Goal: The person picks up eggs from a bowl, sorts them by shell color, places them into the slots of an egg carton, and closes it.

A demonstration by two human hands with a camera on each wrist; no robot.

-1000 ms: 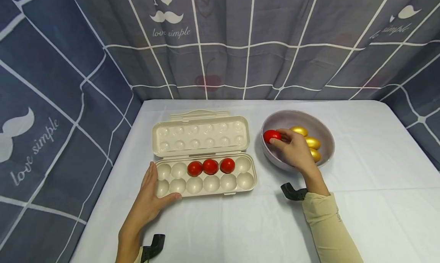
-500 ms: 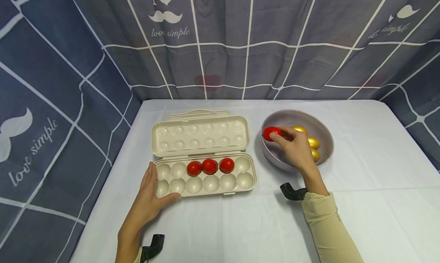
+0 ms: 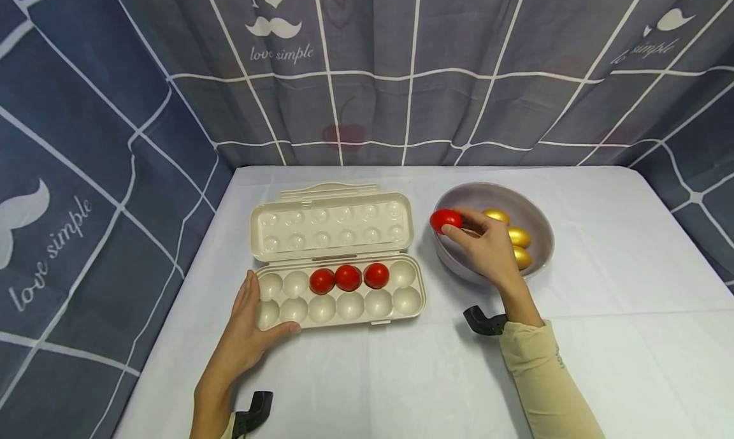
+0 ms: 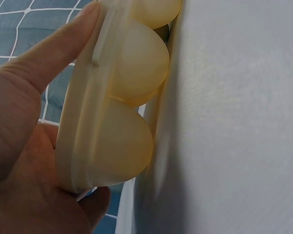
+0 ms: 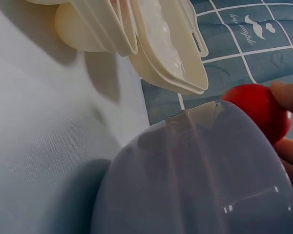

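Note:
My left hand (image 3: 241, 337) holds the near left corner of an open cream egg carton (image 3: 350, 306), thumb along the front rim and fingers against the left end. In the left wrist view, rounded cups bulge under the carton's rim (image 4: 78, 126). Three red eggs (image 3: 348, 278) sit side by side in the carton's back row. With thumb and fingers, my right hand (image 3: 493, 248) pinches another red egg (image 3: 444, 221) at the left rim of a mauve bowl (image 3: 518, 200). In the right wrist view this egg (image 5: 256, 109) shows just past the bowl's edge.
Gold eggs (image 3: 519, 237) lie in the bowl's right half, partly behind my right hand. The carton's lid (image 3: 332, 229) lies folded back behind its base. A white cloth (image 3: 413, 375) covers the table, and a grey-blue checked curtain (image 3: 378, 107) hangs behind it.
My right hand has raised the red egg from inside the bowl and moved it slightly left to the rim. The left hand stays on the carton.

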